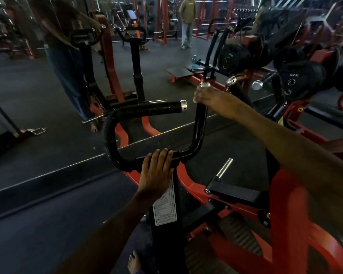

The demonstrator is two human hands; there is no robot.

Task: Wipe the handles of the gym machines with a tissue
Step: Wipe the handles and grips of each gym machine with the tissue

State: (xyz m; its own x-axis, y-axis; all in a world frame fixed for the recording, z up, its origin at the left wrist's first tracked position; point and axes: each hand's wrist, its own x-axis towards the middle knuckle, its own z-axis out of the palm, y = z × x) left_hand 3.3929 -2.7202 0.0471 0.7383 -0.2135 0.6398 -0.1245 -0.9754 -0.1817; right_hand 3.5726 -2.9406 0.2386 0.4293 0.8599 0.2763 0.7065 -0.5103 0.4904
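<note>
A black U-shaped handlebar (115,139) tops a red and black gym machine in front of a wall mirror. Its left grip (149,110) bends over to the right and ends in a chrome cap. My right hand (210,99) wraps around the upright right grip (200,123) just under its chrome cap. No tissue shows in that hand; the hand is blurred. My left hand (156,171) lies flat with straight fingers on the centre of the bar above the black post (166,234).
The mirror reflects the machine, me and a standing person (187,20). Weight plates (301,80) hang on red racks at right. A chrome peg (224,168) sticks up from the red frame (285,204). My bare foot (134,261) stands on dark rubber flooring.
</note>
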